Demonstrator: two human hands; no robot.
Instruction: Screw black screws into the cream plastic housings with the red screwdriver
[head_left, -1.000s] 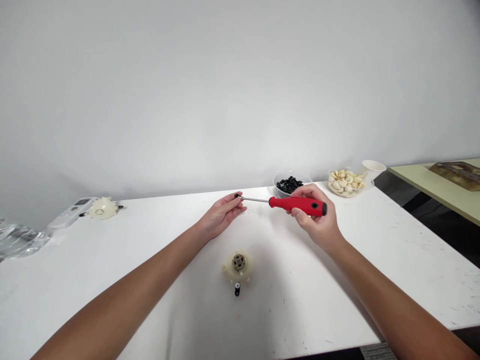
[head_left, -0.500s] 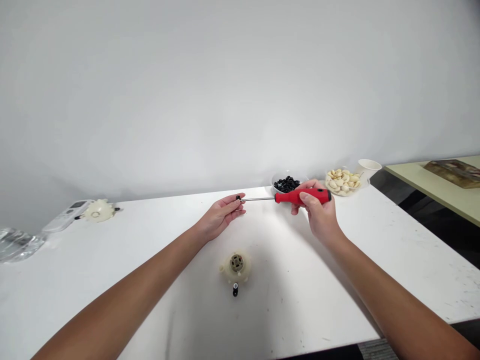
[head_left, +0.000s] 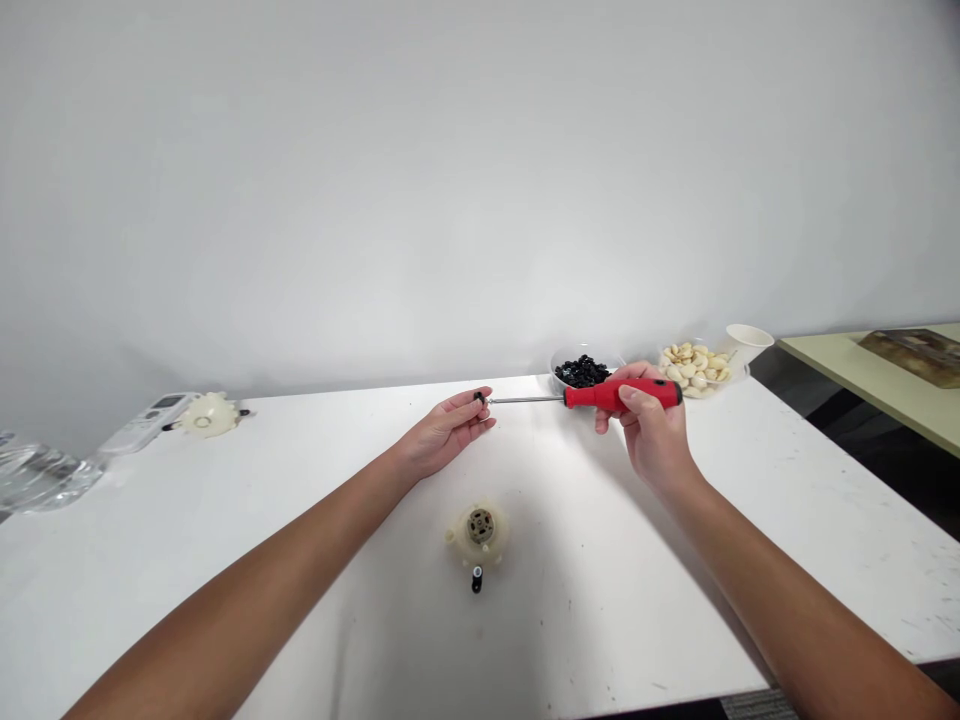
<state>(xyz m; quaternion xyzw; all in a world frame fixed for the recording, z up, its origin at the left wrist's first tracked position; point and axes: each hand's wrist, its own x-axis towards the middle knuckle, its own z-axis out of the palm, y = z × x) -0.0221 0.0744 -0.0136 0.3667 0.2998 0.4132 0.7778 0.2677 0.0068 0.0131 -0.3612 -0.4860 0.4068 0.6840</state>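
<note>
Between thumb and fingers, my left hand (head_left: pixel 444 434) pinches a small black part (head_left: pixel 479 398); its exact kind is too small to make out. A red-handled screwdriver (head_left: pixel 622 393) lies level in my right hand (head_left: pixel 651 425), its shaft reaching left. A small shiny piece, perhaps a screw, shows at the shaft's tip, close beside the black part. Below my hands, a cream round plastic housing (head_left: pixel 491 550) rests on the table with a metal motor end (head_left: pixel 480 525) in its middle. A short black arm (head_left: pixel 477 579) sticks out from its near side.
A bowl of black pieces (head_left: pixel 583 371) and a clear container of pale beans (head_left: pixel 695 367) stand behind my right hand, with a white cup (head_left: pixel 748 342). At left are another cream housing (head_left: pixel 209 414), a white remote (head_left: pixel 146 424) and a clear plastic bottle (head_left: pixel 46 474).
The screwdriver and my right hand have shifted slightly right, and its tip sits a little farther from the black part. The whole view has moved slightly.
</note>
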